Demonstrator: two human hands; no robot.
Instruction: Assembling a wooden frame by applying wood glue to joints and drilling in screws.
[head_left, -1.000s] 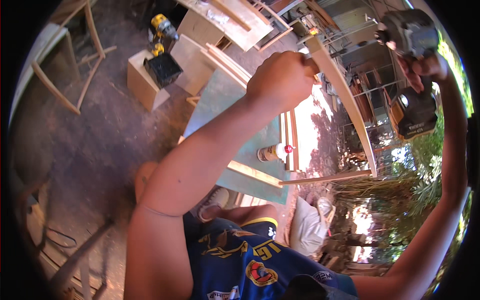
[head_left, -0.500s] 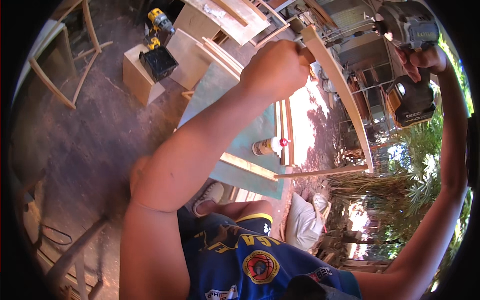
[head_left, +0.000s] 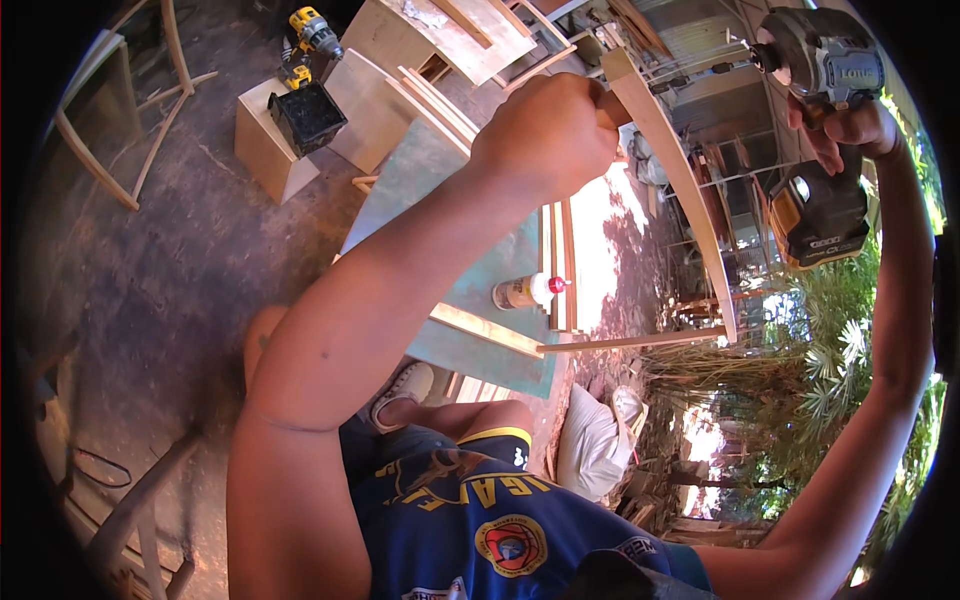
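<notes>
My left hand (head_left: 545, 135) is closed round the end of a wooden rail (head_left: 608, 108), which meets a long curved wooden piece (head_left: 680, 180). In my right hand (head_left: 850, 128) is a cordless impact driver (head_left: 825, 65) with a black battery at its base. Its long bit (head_left: 705, 72) points left at the upper part of the curved piece, and the tip appears to reach the wood's face. From the lower end of the curved piece, a thin wooden strip (head_left: 640, 341) runs left to a pale wooden bar (head_left: 485, 328) over the green tabletop (head_left: 510, 375).
A glue bottle (head_left: 520, 292) with a red cap lies on the green surface. Beyond are a yellow drill (head_left: 315, 32), a black open box (head_left: 307, 118) on a wooden block, and plywood panels (head_left: 370, 110). A pale sack (head_left: 595, 440) sits right of my knees; a wooden frame (head_left: 120, 110) stands far left.
The whole view has shifted slightly, so most surroundings sit a little further left. Both hands keep their holds, and the driver stays lined up with the curved wood.
</notes>
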